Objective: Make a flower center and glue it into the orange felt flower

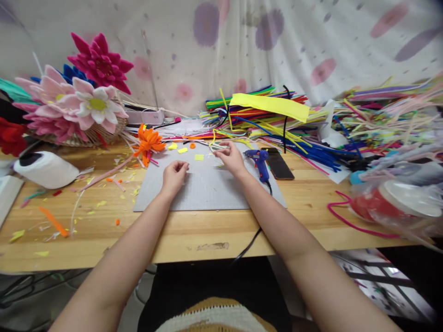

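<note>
My left hand [175, 177] is over the left part of a grey cutting mat [207, 193], fingers curled and tips pressed together. Whatever they may pinch is too small to make out. My right hand [231, 157] hovers above the mat's right half with its fingers apart, holding nothing I can see. Just beyond its fingertips lies a pale, thin-handled tool [215, 146], its kind unclear. Small yellow felt pieces [199, 157] rest on the mat between and behind my hands. A blue glue gun [260, 162] lies on the mat's right side, and an orange fluffy flower [148, 144] sits at its back left corner.
A dark phone [279, 163] is right of the glue gun. Piles of coloured pipe cleaners [311, 150] and a yellow strip [270, 106] line the back. Felt flowers [93, 103] in a basket, a white thread cone [46, 169] and scattered scraps occupy the left. A bagged red-and-white tub [398, 200] stands right.
</note>
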The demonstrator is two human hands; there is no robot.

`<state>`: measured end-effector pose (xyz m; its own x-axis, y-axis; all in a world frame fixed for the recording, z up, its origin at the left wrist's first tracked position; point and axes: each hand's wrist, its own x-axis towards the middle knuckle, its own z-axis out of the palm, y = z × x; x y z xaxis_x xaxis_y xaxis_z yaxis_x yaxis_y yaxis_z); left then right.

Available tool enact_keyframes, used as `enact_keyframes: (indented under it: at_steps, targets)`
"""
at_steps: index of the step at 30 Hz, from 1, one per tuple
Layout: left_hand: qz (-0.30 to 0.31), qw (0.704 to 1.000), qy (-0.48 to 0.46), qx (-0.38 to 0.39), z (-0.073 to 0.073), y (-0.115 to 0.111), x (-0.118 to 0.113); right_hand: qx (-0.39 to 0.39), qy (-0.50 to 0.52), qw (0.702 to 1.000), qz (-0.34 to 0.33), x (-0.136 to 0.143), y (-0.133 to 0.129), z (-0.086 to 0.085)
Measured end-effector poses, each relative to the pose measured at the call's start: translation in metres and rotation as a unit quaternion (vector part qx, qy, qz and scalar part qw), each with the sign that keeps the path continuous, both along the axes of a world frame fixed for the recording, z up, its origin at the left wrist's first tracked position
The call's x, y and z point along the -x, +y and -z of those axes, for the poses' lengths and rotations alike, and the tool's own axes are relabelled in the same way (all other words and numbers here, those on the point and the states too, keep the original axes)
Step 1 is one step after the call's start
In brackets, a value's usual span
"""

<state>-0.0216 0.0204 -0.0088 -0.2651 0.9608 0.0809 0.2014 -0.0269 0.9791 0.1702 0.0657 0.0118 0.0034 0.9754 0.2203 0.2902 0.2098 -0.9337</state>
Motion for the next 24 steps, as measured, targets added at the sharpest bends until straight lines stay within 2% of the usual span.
enact_keyframes:
  at_steps: [4, 9, 13, 20, 24]
  targets:
    - [-0.008, 1.0, -0.01, 0.006, -0.001, 0.0, -0.002, 0.022, -0.13, 0.991, 0.028, 0.005, 0.015, 0.0]
    - [-0.013, 1.0, -0.017, 0.003, -0.001, -0.001, 0.0, 0.024, -0.283, 0.958, -0.029, 0.03, 0.031, 0.003]
    - [-0.016, 1.0, -0.021, -0.009, -0.001, -0.001, 0.0, 0.031, -0.37, 0.928, -0.03, 0.047, 0.038, 0.004]
    - [-0.014, 1.0, -0.018, -0.002, -0.002, -0.002, -0.001, 0.07, -0.422, 0.901, -0.069, 0.05, 0.024, -0.01]
    - [-0.011, 1.0, -0.014, -0.005, -0.001, -0.002, -0.001, 0.061, -0.367, 0.924, -0.082, 0.031, 0.007, -0.019]
